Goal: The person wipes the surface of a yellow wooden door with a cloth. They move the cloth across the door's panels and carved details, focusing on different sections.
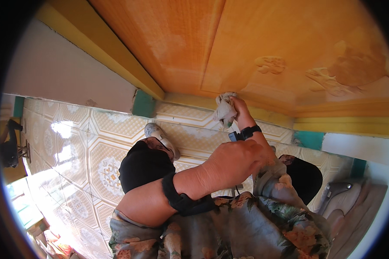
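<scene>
My right hand (242, 112) grips a crumpled, pale grey cloth (226, 108) at the foot of an orange-brown wooden door (181, 42). The cloth is bunched by the door's bottom edge, with a small green patch low on it. A black band with a small device (244, 133) circles my right wrist. Across my right forearm, by the edge of the floral sleeve (275, 181), lies my left hand (235, 158) with its fingers curled. Its fingertips are hidden, so whether it grips the sleeve cannot be told. A black strap (173, 194) wraps my left forearm.
Raised carvings (270, 64) stand out on the door panel. A yellow frame (116, 48) borders the door, with a green painted block (143, 103) at its foot. Patterned tiles (111, 171) cover the floor. A grey-brown padded seat (340, 200) stands at the right.
</scene>
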### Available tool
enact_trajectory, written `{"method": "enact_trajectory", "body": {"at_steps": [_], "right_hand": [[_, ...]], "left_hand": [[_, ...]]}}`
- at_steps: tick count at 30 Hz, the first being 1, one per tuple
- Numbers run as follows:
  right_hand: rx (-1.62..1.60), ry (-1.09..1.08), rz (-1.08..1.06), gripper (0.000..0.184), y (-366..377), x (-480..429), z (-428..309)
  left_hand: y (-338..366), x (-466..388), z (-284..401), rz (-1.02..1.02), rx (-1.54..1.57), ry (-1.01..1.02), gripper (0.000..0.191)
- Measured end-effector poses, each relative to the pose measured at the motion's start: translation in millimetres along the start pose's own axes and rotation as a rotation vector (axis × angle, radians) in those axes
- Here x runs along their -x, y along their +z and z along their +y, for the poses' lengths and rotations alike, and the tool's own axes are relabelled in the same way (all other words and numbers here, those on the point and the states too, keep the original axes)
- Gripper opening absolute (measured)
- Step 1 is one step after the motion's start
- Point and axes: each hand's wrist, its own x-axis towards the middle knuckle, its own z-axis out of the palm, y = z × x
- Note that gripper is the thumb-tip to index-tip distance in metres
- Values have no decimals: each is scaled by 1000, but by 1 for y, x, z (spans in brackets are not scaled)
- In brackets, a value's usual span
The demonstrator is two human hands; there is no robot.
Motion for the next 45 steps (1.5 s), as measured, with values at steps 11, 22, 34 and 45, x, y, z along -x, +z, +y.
{"method": "enact_trajectory", "body": {"at_steps": [11, 22, 34, 45], "right_hand": [[173, -404, -154, 31, 72, 190, -154], [254, -173, 45, 25, 11, 26, -35], [-32, 85, -171, 23, -9, -33, 16], [151, -335, -143, 30, 39, 174, -139]], "left_hand": [[18, 1, -1, -36, -16, 9, 17], [12, 5, 5, -46, 13, 8, 16], [5, -1, 1, 26, 20, 12, 17], [16, 0, -2, -65, -27, -28, 18]]}}
